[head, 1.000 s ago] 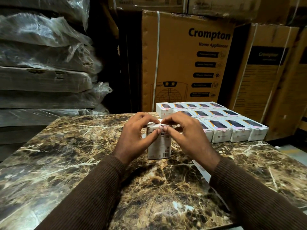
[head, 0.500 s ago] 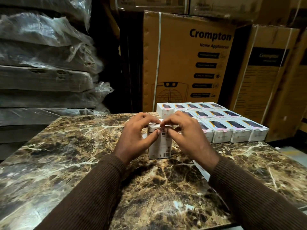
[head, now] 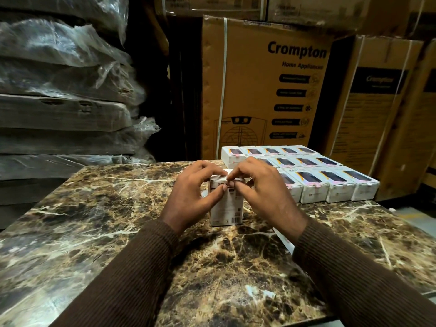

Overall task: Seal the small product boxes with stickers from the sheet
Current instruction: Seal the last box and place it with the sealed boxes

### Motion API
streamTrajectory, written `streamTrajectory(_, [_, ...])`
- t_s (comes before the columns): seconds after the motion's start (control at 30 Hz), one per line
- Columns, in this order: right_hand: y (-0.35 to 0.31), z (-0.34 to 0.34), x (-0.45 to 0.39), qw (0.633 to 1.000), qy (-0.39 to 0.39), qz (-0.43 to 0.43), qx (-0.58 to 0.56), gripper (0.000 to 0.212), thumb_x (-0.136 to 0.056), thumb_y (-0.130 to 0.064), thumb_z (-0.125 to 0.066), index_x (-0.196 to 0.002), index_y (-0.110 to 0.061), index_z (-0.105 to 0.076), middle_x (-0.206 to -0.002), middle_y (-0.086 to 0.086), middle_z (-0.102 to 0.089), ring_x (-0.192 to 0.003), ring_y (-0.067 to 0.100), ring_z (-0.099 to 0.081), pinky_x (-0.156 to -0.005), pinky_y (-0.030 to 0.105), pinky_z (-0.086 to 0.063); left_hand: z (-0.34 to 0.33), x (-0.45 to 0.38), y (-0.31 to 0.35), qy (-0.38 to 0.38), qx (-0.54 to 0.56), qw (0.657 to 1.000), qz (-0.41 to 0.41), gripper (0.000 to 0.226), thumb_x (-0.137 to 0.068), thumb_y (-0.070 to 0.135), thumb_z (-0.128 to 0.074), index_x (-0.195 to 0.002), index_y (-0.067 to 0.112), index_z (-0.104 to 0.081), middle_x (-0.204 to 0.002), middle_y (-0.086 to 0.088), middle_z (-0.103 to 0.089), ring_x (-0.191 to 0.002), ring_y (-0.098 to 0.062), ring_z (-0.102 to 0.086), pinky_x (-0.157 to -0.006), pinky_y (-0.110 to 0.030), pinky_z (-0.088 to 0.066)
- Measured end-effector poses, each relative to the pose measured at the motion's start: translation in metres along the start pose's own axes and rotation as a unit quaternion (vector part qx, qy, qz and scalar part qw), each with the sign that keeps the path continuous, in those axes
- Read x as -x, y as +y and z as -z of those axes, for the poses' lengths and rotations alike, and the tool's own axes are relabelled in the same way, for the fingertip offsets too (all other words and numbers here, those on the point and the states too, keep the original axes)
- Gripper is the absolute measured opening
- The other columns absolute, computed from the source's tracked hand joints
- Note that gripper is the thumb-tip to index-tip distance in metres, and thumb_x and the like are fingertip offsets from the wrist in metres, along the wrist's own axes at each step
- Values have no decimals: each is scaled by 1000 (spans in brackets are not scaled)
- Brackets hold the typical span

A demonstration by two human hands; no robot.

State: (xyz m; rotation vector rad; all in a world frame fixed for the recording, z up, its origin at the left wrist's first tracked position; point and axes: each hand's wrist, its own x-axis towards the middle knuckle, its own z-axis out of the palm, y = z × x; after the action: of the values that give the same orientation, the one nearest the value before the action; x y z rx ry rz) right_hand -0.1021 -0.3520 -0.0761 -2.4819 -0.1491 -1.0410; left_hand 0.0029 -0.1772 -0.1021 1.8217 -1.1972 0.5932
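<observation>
Two brown sleeves point(head: 132, 267) reach forward over the marble table point(head: 70, 208). A white strip, probably the sticker sheet point(head: 282, 240), shows on the table under the right wrist, mostly hidden. At mid-table a small white box point(head: 226, 208) stands upright on its end, barcode facing the camera. The left hand point(head: 191, 197) curls round the box's left side, thumb on the near face and fingers over the top edge. The right hand point(head: 264, 192) grips the right side, its thumb and forefinger pinching at the top flap; whether a sticker lies beneath them cannot be told. Behind and to the right, three rows of boxes point(head: 313, 175) lie flat, several with small pink tabs at their near edges, so these appear sealed. Judged from this, most of the batch is done and the upright box is being sealed. Beyond stand large cartons point(head: 266, 90) and wrapped stacks point(head: 61, 90).
</observation>
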Motion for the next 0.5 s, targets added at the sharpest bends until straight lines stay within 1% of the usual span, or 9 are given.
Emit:
streamTrajectory(0.17, [2, 3, -4, 1000, -4, 10, -8, 6, -94, -29, -74, -99, -26, -71, -95, -14, -67, -95, 8, -63, -81, 42, -56, 1, 0, -2, 4, 15, 1000, -1, 26, -94, 31, -75, -120, 26, -73, -119, 10, -65, -116, -9, -61, -93, -45, -55])
streamTrajectory(0.23, [2, 3, -5, 1000, -3, 7, -17, 7, -95, -32, -70, -98, -26, -72, -94, -13, -69, -94, 9, -65, -80, 42, -56, 1, 0, -2, 3, 18, 1000, 0, 27, -94, 31, -75, -120, 26, -73, -119, 11, -65, -116, -8, -61, -93, -45, -55])
streamTrajectory(0.3, [1, 3, -6, 1000, 4, 3, -17, 8, -96, -30, -67, -98, -25, -72, -94, -13, -70, -93, 7, -66, -81, 41, -56, 1, 1, -2, 1, 19, 1000, 0, 27, -94, 30, -76, -121, 26, -73, -119, 10, -65, -116, -9, -61, -93, -44, -55])
streamTrajectory(0.37, [0, 4, -8, 999, 12, -13, -31, 6, -99, -25, -67, -100, -24, -73, -93, -14, -72, -90, 5, -67, -81, 34, -56, 1, 1, -2, 1, 19, 1000, 1, 27, -94, 28, -77, -121, 24, -73, -119, 10, -65, -116, -8, -61, -93, -43, -56])
streamTrajectory(0.43, [-1, 3, -11, 996, 14, -44, -72, 3, -99, -22, -69, -100, -23, -72, -90, -13, -73, -86, 3, -69, -76, 26, -54, 1, 1, -1, 2, 17, 1000, 3, 28, -94, 30, -75, -121, 23, -73, -119, 9, -65, -115, -8, -61, -93, -44, -55])
streamTrajectory(0.5, [-2, 2, -13, 994, 8, -64, -90, 5, -96, -24, -74, -99, -23, -70, -88, -11, -73, -83, 2, -70, -74, 25, -54, 1, 1, -1, 3, 12, 1000, 5, 29, -94, 33, -74, -121, 24, -73, -119, 10, -65, -115, -9, -61, -93, -45, -55])
